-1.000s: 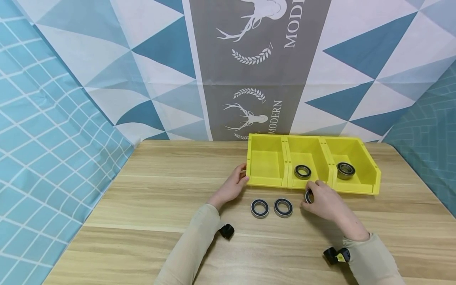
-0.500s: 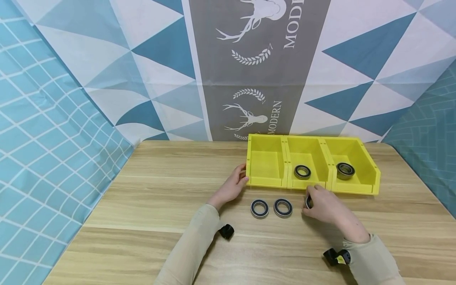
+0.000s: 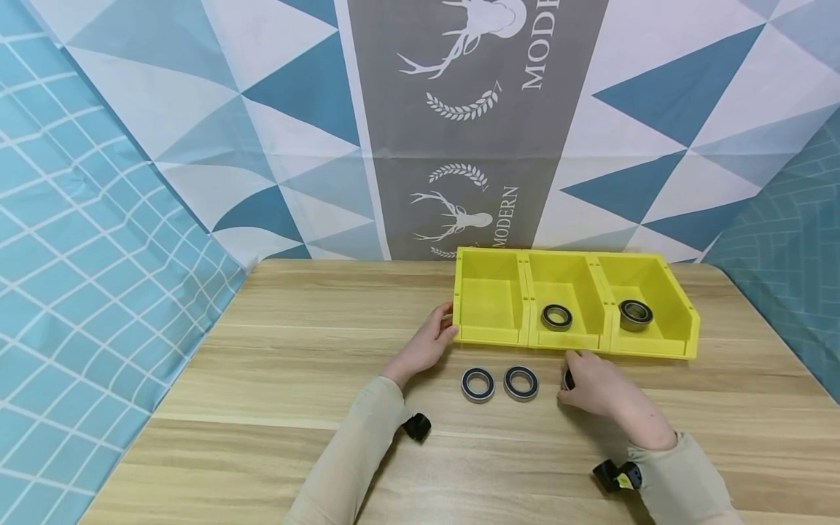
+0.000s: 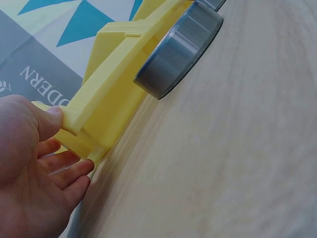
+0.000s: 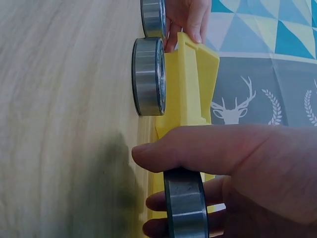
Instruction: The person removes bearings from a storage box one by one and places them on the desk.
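My right hand (image 3: 593, 383) pinches a ball bearing (image 5: 185, 203) between thumb and fingers, just in front of the yellow bins; in the head view the hand hides most of it. My left hand (image 3: 423, 343) grips the outer side of the left yellow bin (image 3: 492, 337), thumb at its front corner, fingers (image 4: 74, 173) lower along the side. Two more bearings lie flat on the table between the hands, a left one (image 3: 477, 398) and a right one (image 3: 521, 397). Another bearing (image 3: 556, 327) rests in the middle bin.
Three yellow bins stand side by side against the patterned backdrop (image 3: 459, 131). The right bin (image 3: 656, 348) contains stacked bearings (image 3: 635, 326); no bearing shows in the left bin. The wooden table (image 3: 295, 379) extends to the left and front.
My right hand has drawn back slightly from the middle bin's front edge toward me, still holding its bearing. The left hand, the bins and the bearings on the table stay put.
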Available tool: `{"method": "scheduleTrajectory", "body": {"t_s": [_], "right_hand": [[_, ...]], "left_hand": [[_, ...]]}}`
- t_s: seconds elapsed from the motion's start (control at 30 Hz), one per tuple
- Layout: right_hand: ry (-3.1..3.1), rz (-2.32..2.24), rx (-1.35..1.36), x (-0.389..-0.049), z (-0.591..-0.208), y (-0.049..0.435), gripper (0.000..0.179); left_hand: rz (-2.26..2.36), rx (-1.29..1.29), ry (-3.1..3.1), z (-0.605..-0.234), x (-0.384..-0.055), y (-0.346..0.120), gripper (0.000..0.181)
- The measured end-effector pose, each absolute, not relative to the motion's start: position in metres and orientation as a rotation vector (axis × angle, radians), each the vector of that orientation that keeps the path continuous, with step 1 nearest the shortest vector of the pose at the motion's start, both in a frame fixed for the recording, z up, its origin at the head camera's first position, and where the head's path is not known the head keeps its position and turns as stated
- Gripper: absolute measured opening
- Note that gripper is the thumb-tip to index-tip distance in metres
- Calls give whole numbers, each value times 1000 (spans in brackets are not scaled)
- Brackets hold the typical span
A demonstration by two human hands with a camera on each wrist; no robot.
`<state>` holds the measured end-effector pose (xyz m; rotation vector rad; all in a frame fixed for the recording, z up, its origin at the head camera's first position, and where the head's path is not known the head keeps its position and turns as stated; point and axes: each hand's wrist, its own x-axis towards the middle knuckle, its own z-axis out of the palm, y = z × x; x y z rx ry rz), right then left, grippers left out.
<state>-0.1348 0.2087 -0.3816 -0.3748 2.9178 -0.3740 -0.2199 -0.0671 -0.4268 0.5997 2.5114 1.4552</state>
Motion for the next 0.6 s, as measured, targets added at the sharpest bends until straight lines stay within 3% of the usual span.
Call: {"method": "scheduleTrajectory", "body": {"t_s": [0.6], "right_hand": [[2918,-337,-357,-133,-382,206,32]], "left_hand": [[1438,589,2525,-426,-220,-68,52]]}}
